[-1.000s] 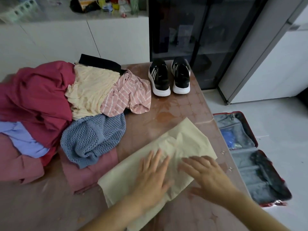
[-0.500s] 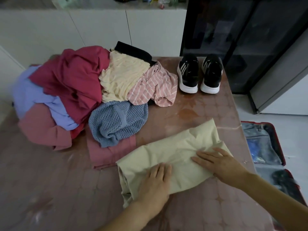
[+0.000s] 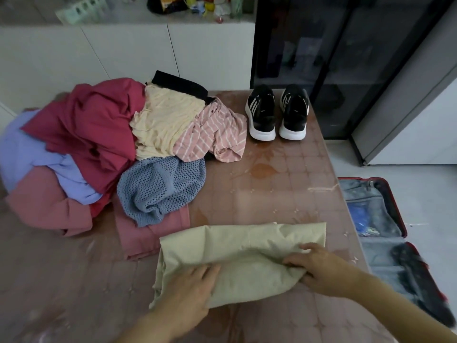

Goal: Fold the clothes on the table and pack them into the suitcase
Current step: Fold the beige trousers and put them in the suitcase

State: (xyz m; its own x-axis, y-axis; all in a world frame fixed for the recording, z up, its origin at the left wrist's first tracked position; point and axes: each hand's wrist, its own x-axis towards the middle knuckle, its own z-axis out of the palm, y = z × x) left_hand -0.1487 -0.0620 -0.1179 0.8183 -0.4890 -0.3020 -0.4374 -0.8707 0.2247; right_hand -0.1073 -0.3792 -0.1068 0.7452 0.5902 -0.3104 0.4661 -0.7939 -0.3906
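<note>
The beige garment's [image 3: 247, 241] near fold, pinched by left hand [image 3: 190, 290] and right hand [image 3: 321, 268], should be carried over evenly.

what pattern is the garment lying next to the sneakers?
Striped garment: pink with thin white stripes; clearest in the head view.

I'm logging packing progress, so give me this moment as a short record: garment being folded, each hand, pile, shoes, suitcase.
garment in work: beige garment, partly folded, on the table
left hand: on the garment's left end, grip unclear
right hand: pinches the right end of the fold
unfolded pile: far left part of the table
shoes: black pair, far edge of the table
suitcase: open on the floor, right of the table
</note>
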